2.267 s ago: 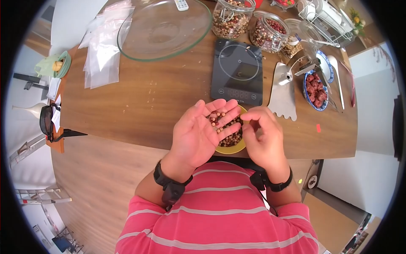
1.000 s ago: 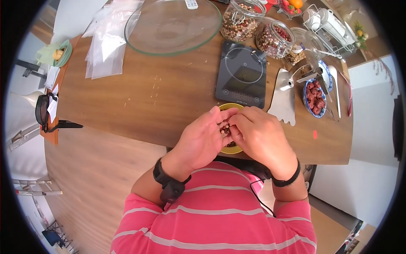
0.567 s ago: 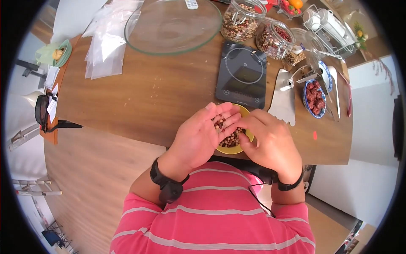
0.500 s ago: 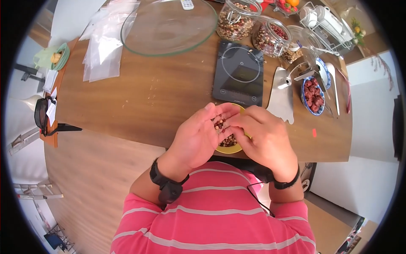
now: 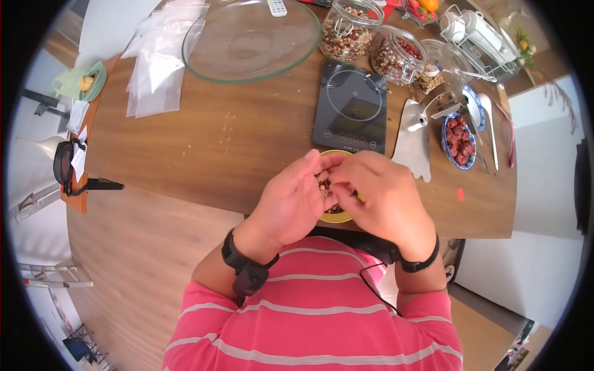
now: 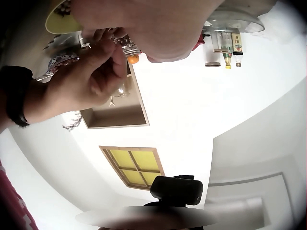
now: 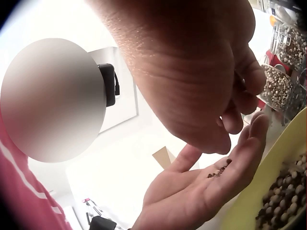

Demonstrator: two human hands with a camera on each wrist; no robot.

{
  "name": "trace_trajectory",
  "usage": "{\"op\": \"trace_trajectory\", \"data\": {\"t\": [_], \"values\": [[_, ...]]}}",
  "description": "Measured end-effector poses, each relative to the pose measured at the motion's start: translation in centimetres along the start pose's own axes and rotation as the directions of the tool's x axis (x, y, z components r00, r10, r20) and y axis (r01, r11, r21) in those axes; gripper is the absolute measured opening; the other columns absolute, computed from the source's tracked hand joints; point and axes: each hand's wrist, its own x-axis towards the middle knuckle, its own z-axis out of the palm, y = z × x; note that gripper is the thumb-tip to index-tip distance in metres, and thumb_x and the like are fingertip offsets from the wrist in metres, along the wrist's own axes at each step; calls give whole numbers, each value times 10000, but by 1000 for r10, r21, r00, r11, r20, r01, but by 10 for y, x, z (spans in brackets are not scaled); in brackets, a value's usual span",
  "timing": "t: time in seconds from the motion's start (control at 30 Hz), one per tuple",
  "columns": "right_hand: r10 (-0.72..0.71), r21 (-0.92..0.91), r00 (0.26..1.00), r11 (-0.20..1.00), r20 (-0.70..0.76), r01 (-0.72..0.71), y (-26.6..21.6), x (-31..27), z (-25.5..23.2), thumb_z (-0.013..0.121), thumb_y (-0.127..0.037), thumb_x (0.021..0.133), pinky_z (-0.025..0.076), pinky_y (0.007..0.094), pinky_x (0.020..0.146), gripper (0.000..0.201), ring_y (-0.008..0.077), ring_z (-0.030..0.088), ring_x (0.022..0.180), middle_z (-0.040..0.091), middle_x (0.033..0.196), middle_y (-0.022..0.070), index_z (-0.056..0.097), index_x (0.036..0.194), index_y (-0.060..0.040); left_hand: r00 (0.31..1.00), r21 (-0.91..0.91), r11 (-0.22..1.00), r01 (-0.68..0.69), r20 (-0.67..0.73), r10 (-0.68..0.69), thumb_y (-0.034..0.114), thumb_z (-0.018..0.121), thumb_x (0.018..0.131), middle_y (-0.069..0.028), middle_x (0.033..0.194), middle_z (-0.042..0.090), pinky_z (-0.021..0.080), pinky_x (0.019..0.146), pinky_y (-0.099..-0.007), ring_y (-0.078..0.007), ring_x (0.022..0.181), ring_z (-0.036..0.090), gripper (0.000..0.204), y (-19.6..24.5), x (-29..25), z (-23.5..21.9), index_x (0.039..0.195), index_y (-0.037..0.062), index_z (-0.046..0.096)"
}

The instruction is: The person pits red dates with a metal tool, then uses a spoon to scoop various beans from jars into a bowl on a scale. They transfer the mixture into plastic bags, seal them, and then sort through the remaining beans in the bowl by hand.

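My left hand (image 5: 286,201) is turned palm up with its fingers extended and slightly cupped, and a few small dried beans (image 7: 219,170) lie on it. Over those fingers, my right hand (image 5: 390,201) is bent down, thumb and fingertips right at the beans. I cannot tell whether the right fingertips pinch a bean. Beneath both hands is a yellow bowl (image 5: 334,218), partly covered by them in the head view. More brown, red and pale beans (image 7: 285,196) fill it in the right wrist view.
Beyond the bowl lies a black kitchen scale (image 5: 351,108). A metal scraper (image 5: 411,145) and a blue-and-white bowl (image 5: 458,165) of reddish lumps stand right. Bean jars (image 5: 349,40), a large glass dish (image 5: 247,73) and plastic bags (image 5: 154,86) are farther back.
My right hand has moved from over the bowl's right side leftward to the left fingers, lifted off toward the bowl, then returned. The left hand stays palm up with beans.
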Motion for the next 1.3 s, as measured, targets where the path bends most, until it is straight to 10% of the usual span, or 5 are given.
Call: {"op": "trace_trajectory", "data": {"t": [0.73, 1.07, 1.13, 1.2, 1.3], "values": [[192, 116, 972, 977, -133, -177, 23, -38, 0, 753, 20, 754, 533, 407, 603, 192, 303, 667, 706, 666, 799, 95, 671, 903, -70, 977, 55, 995, -89, -190, 98, 436, 447, 1100, -93, 1002, 654, 524, 735, -340, -196, 858, 621, 402, 11, -3, -5, 1017, 82, 621], [367, 479, 907, 846, -206, -234, 53, -95, 0, 756, 5, 846, 463, 300, 534, 122, 151, 610, 625, 674, 821, 44, 712, 943, -54, 982, 313, 943, 112, -178, -58, 459, 432, 1099, 33, 590, 312, 256, 442, -247, -110, 478, 305, 518, 35, 47, 46, 677, 167, 359], [449, 493, 871, 814, -198, -308, 61, -112, 1, 753, -12, 874, 454, 277, 530, 86, 113, 592, 605, 680, 821, 36, 711, 943, -44, 997, 646, 763, -24, -35, 61, 447, 468, 1090, 29, 579, 355, 262, 446, -265, -117, 482, 339, 523, 50, 89, 70, 655, 167, 389], [483, 516, 850, 793, -209, -324, 68, -128, 0, 756, -15, 874, 457, 274, 534, 86, 115, 590, 598, 683, 825, 39, 712, 942, -44, 954, 981, 97, -165, 134, 269, 429, 500, 1081, 23, 593, 440, 277, 476, -280, -122, 507, 368, 527, 64, 137, 101, 635, 152, 462], [547, 567, 810, 743, -210, -355, 76, -148, 5, 762, -22, 871, 464, 271, 540, 88, 120, 591, 594, 685, 824, 44, 713, 940, -47, 865, 888, -292, -354, 430, 260, 427, 507, 1078, -18, 605, 486, 347, 546, -320, -143, 573, 421, 557, 76, 223, 122, 668, 52, 546]]}}
